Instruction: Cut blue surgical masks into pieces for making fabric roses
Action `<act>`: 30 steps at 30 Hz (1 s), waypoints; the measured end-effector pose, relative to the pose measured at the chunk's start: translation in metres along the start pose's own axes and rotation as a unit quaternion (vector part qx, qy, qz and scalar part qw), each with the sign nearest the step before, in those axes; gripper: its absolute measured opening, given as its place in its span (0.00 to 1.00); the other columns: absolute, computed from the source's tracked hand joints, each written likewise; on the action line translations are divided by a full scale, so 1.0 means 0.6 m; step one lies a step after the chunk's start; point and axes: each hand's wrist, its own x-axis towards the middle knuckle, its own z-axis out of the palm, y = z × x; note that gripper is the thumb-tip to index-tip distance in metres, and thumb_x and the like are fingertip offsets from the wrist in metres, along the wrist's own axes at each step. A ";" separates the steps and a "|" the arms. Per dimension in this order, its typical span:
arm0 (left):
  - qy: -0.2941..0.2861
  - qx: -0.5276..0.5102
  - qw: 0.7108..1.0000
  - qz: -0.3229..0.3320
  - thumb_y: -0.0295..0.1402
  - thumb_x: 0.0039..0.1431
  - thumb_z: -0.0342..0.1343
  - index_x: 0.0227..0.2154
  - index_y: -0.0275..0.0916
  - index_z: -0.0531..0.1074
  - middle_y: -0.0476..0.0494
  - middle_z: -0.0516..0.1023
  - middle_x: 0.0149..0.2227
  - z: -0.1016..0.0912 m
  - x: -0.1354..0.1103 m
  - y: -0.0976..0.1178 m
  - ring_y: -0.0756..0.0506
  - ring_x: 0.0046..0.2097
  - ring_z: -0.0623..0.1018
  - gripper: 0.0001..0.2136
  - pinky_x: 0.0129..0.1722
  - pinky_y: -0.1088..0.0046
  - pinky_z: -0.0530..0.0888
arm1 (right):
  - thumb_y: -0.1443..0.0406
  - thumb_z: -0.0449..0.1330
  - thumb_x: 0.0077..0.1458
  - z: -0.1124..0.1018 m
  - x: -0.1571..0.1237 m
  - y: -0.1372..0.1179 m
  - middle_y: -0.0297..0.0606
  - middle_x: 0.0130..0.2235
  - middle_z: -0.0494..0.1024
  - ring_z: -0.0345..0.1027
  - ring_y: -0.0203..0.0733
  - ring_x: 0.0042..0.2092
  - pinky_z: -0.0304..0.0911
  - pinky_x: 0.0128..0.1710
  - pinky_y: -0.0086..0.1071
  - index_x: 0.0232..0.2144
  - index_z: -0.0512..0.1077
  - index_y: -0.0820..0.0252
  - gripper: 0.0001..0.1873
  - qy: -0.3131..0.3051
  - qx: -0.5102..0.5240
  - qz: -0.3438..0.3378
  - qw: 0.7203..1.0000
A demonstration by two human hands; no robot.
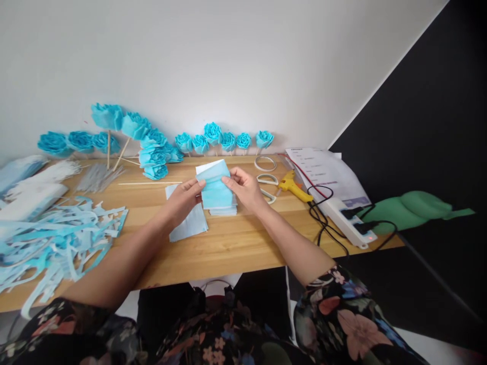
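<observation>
A piece of light blue non-woven fabric [215, 188], with a white edge showing at its top, is held up over the middle of the table. My left hand [183, 202] pinches its left edge between thumb and fingers. On the opposite edge, my right hand [246, 189] is closed on it, the thumb lying across the front. A small stack of similar cut pieces [223, 210] shows just below it. Under and beside my left hand lies a paler blue sheet [190, 225]. Scissors handles [267, 179] stick out to the right of my right hand; the blades are hidden.
Several blue fabric flowers [213, 133] on sticks line the wall. Fabric strips [72, 238] and clear thin pieces [98, 177] lie left. At right are a ring [265, 162], a yellow glue gun [294, 187], printed papers [323, 172], a power strip [352, 225] with cables and green wrapping [418, 210].
</observation>
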 end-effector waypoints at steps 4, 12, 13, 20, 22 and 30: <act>0.058 0.040 0.998 0.001 0.48 0.46 0.71 0.27 0.38 0.78 0.46 0.78 0.25 -0.005 -0.003 0.007 0.45 0.30 0.77 0.17 0.32 0.68 0.74 | 0.49 0.64 0.57 -0.006 -0.003 -0.010 0.36 0.41 0.80 0.74 0.41 0.41 0.68 0.42 0.34 0.42 0.74 0.57 0.20 -0.027 -0.091 -0.037 0.995; -0.024 0.208 0.978 0.011 0.49 0.46 0.69 0.27 0.38 0.80 0.47 0.78 0.25 0.004 -0.021 0.033 0.45 0.28 0.74 0.17 0.27 0.71 0.70 | 0.51 0.63 0.60 -0.017 -0.016 -0.065 0.42 0.61 0.75 0.63 0.53 0.64 0.55 0.66 0.51 0.64 0.67 0.49 0.32 -0.089 -0.233 -0.195 0.949; -0.037 0.224 0.974 0.016 0.48 0.47 0.68 0.26 0.38 0.79 0.48 0.77 0.24 0.006 -0.023 0.032 0.46 0.27 0.73 0.16 0.26 0.72 0.68 | 0.51 0.64 0.59 -0.014 -0.016 -0.063 0.42 0.58 0.76 0.65 0.53 0.62 0.56 0.64 0.51 0.63 0.69 0.49 0.31 -0.098 -0.233 -0.187 0.949; -0.043 0.253 0.966 0.036 0.46 0.51 0.65 0.23 0.38 0.77 0.48 0.73 0.22 -0.002 -0.014 0.007 0.48 0.25 0.68 0.15 0.24 0.73 0.63 | 0.52 0.63 0.58 -0.004 -0.003 -0.019 0.35 0.34 0.79 0.70 0.41 0.38 0.64 0.42 0.35 0.33 0.78 0.57 0.14 -0.025 -0.144 -0.067 0.987; -0.021 0.264 0.963 0.053 0.46 0.51 0.66 0.23 0.38 0.78 0.49 0.73 0.22 -0.008 -0.007 0.004 0.49 0.25 0.69 0.14 0.25 0.74 0.63 | 0.51 0.63 0.57 -0.009 0.003 -0.013 0.33 0.31 0.75 0.67 0.38 0.34 0.62 0.36 0.32 0.32 0.76 0.58 0.17 0.019 -0.098 -0.045 0.994; 0.076 0.228 0.966 0.091 0.39 0.48 0.68 0.23 0.41 0.80 0.50 0.72 0.19 -0.011 0.002 0.013 0.50 0.21 0.65 0.08 0.21 0.75 0.61 | 0.48 0.62 0.55 -0.026 0.016 -0.009 0.31 0.29 0.68 0.59 0.35 0.32 0.57 0.33 0.29 0.31 0.73 0.59 0.20 0.107 -0.044 -0.047 0.992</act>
